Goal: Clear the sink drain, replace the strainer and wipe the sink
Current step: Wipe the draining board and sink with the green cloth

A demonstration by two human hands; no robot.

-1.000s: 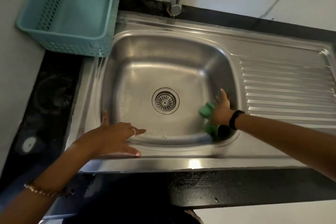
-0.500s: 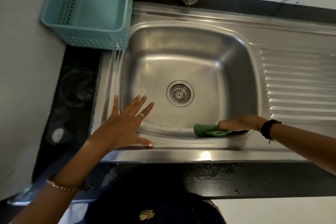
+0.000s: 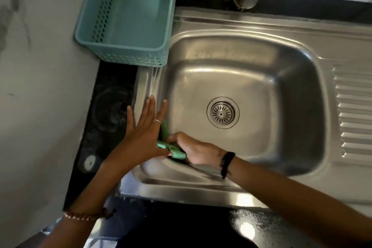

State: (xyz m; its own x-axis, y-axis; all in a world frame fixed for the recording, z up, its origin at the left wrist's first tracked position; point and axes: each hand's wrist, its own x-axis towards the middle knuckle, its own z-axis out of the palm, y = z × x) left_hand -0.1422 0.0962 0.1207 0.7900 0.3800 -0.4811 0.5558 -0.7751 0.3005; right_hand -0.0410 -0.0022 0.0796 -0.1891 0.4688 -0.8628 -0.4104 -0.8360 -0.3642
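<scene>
The strainer [image 3: 222, 112] is being seated in the drain of the steel sink [image 3: 237, 62], set in a dark counter [image 3: 112, 106] beside a teal basket [image 3: 128, 14], while a green cloth [image 3: 171, 148], lying lengthwise along the near-left basin corner, is being gripped by the right hand [image 3: 193, 150] and the left hand [image 3: 145, 135] is being rested flat, fingers straight, on the rim.

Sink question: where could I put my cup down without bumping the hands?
Free: the ribbed drainboard right of the sink, and the basin floor behind the strainer. The basket is empty too. Crowded: the front-left corner, where left hand and right hand work the cloth.
</scene>
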